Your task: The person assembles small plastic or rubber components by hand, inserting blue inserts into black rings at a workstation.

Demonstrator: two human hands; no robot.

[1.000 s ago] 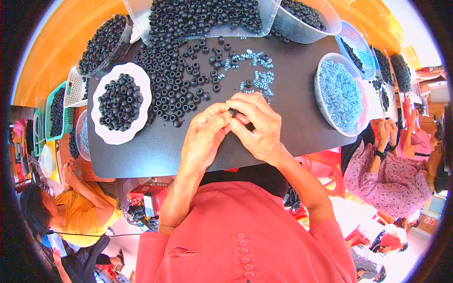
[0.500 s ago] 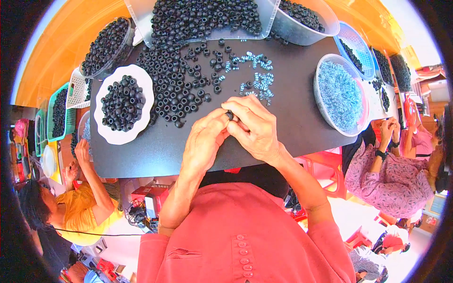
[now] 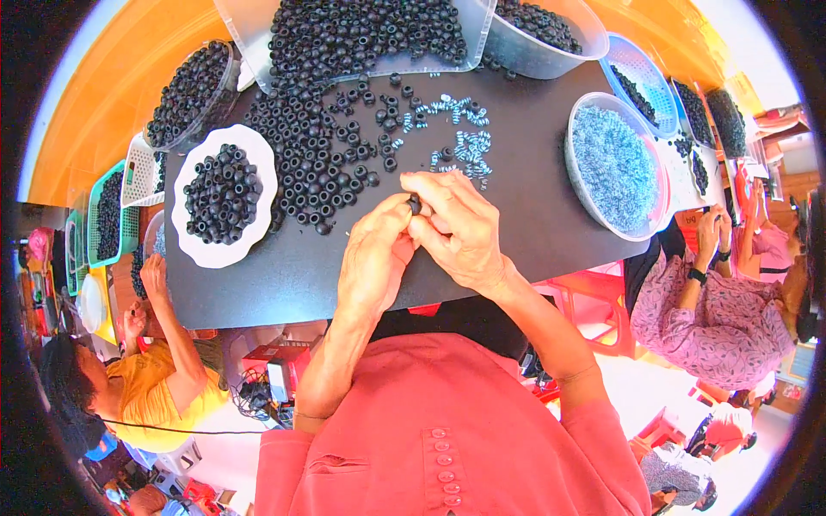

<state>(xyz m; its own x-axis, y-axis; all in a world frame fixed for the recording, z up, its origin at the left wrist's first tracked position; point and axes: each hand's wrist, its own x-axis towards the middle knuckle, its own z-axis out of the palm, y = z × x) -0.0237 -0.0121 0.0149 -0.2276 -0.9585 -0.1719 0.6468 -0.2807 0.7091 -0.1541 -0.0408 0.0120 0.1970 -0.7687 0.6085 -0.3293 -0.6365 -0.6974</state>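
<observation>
Over the near part of the dark table, my two hands meet. A small black round plastic piece (image 3: pixel 415 205) is pinched between their fingertips. My left hand (image 3: pixel 376 251) is closed with thumb and forefinger against the piece's left side. From the right, my right hand (image 3: pixel 462 230) grips the piece too, its fingers curled. Just beyond the hands, small metal springs (image 3: pixel 473 148) lie loose. A heap of black hollow round pieces (image 3: pixel 314 146) spreads to their left. The fingers partly cover the held piece, so I cannot tell whether a spring is inside.
A white scalloped plate (image 3: pixel 268 182) of black pieces sits left on the table (image 3: pixel 525 138). A clear bin (image 3: pixel 243 41) of them stands at the far side. At right is a bowl (image 3: pixel 574 179) full of springs. People sit working at left (image 3: pixel 163 387) and right (image 3: pixel 714 327).
The view has shifted slightly. Both hands keep their pinch on the black piece, with only small finger movement. The piece shows a little more upright between the fingertips.
</observation>
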